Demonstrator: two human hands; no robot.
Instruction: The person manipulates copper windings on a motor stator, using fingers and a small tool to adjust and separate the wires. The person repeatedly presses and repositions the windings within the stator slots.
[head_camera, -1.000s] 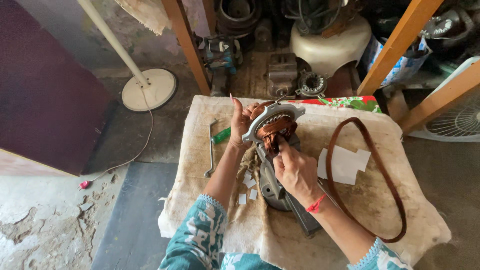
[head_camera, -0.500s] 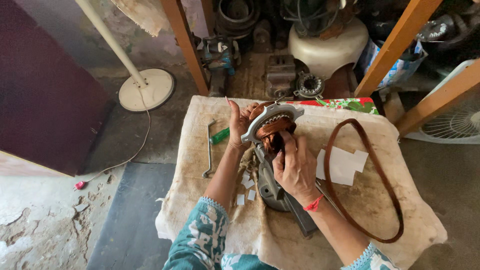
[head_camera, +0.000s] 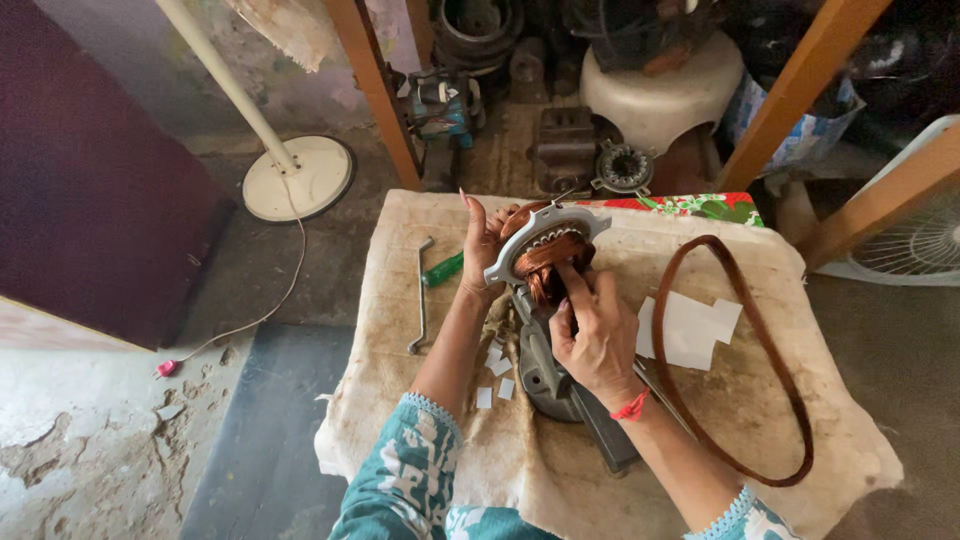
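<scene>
Copper-wound motor stator (head_camera: 545, 255), upright, on stand

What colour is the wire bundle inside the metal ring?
Coppery orange-brown wire bundle, seen best in the head view.

Copper windings (head_camera: 548, 262), green screwdriver handle (head_camera: 443, 269), brown belt (head_camera: 742, 350).
</scene>
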